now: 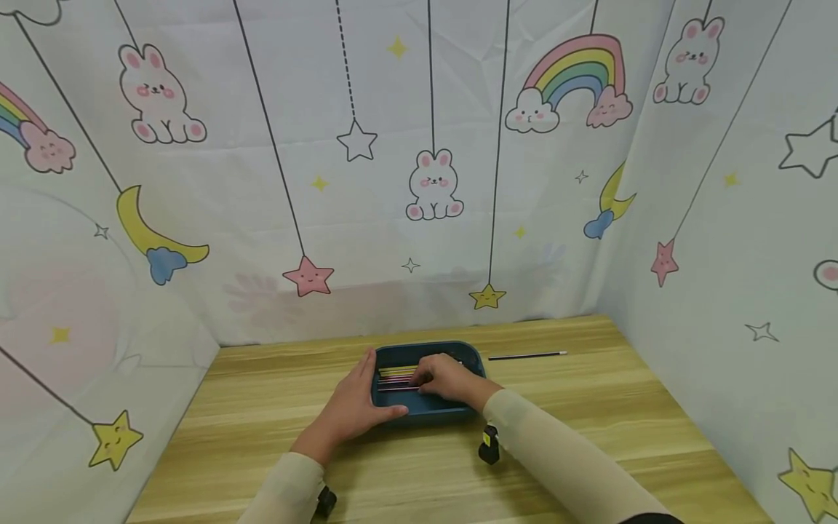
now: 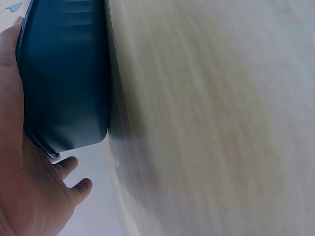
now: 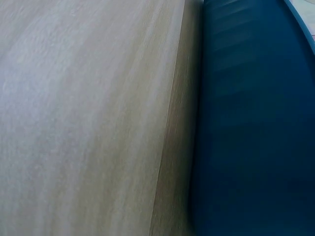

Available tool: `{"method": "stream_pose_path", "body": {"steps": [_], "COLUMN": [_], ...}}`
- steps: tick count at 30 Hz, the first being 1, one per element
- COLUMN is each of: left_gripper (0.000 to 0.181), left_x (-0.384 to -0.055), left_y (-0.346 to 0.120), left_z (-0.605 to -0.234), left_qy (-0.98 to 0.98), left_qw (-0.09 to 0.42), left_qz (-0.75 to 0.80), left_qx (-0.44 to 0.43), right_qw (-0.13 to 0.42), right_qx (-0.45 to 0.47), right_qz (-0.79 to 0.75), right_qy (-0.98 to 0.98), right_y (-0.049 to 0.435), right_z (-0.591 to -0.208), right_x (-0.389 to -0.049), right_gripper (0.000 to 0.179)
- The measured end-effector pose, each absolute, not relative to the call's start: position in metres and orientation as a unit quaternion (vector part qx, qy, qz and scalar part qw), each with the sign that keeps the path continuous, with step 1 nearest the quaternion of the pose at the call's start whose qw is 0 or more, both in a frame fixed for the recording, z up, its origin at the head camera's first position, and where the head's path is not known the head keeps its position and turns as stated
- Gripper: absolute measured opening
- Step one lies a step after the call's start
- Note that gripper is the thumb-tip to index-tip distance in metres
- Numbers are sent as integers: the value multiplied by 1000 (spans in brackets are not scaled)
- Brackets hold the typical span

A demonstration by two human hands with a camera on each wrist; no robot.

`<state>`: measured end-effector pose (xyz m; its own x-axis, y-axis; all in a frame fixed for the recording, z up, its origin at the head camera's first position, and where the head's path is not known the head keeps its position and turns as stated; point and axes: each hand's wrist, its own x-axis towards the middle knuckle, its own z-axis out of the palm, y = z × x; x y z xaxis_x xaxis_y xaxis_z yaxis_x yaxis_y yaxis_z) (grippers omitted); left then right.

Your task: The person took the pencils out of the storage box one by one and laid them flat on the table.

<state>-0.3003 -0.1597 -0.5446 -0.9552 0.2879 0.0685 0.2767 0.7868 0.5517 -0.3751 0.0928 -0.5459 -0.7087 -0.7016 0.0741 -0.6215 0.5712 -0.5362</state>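
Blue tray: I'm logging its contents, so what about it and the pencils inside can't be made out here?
- Head view: the right ends of several pencils, hidden by the right hand.
- Head view: the exact pencil count, too small and close together.
- Head view: what the fingers hold, if anything, too small and partly hidden.
- Left wrist view: the blue tray inside, hidden by its own side.
- Right wrist view: the tray's full length, cut off by frame edges.
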Motion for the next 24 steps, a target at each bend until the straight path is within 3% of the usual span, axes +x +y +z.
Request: {"method": "stream_pose_path", "body": {"steps": [24], "left_gripper": [136], "left_x": [-303], "left_y": [-160], "left_z": [-547], "left_qy": [945], "left_qw": [10], "left_qz": [293], "left_qx": [145], "right_qw": [85], "right_qx": [-370], "right_qz": [-242], "right_qy": [893], "right_y": [92], "right_z": [-545], "right_x": [-378], "right_gripper": [15]}}
